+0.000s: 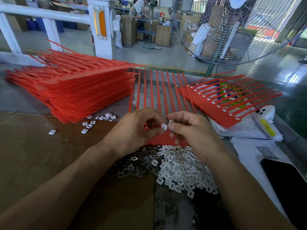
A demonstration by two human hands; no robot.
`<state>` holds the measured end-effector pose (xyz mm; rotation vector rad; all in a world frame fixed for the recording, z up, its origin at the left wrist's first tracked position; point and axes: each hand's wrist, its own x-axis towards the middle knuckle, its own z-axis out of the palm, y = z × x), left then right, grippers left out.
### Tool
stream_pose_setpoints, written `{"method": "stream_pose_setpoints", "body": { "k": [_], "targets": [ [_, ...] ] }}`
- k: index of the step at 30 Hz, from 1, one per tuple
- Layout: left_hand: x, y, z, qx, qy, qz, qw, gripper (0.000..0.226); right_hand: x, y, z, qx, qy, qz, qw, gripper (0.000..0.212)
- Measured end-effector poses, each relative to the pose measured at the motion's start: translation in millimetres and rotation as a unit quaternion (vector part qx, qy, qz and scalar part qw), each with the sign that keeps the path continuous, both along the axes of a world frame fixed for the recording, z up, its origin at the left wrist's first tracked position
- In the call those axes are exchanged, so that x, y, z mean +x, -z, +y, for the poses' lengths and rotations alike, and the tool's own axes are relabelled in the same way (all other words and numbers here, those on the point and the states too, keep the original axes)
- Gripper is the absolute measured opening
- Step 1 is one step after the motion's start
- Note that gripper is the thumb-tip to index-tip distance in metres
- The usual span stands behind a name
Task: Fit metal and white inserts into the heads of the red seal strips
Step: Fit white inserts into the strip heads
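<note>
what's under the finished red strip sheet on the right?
The finished sheet lies on a stack of white papers, with a printed green-and-blue package showing between its tails. Whatever lies beneath its head band is covered.

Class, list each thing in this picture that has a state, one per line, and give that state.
Left hand: pinching a white insert.
Right hand: pinching another white insert.
Strip comb under the hands: flat, heads hidden.
Comb at right: white inserts fitted.
Red stack: piled, unworked.
Fan: cannot tell if running.
</note>
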<state>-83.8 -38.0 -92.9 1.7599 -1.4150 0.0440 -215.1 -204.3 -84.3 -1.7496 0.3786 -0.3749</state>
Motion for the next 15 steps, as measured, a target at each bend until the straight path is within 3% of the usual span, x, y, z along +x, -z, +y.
{"method": "stream_pose_setpoints", "body": {
  "k": [9, 15],
  "targets": [
    [-0.9, -3.2, 1.7, -0.011, -0.018, -0.020, 1.000, 0.015, -3.3, -4.5, 6.1, -0.022, 0.010, 0.011, 1.000, 0.007],
    [-2.3, -3.4, 1.7, 0.005, -0.018, -0.054, 0.998, 0.015, -4.1, -6.3, 11.5, -0.034, -0.004, 0.018, 0.999, 0.008]
  ]
}}
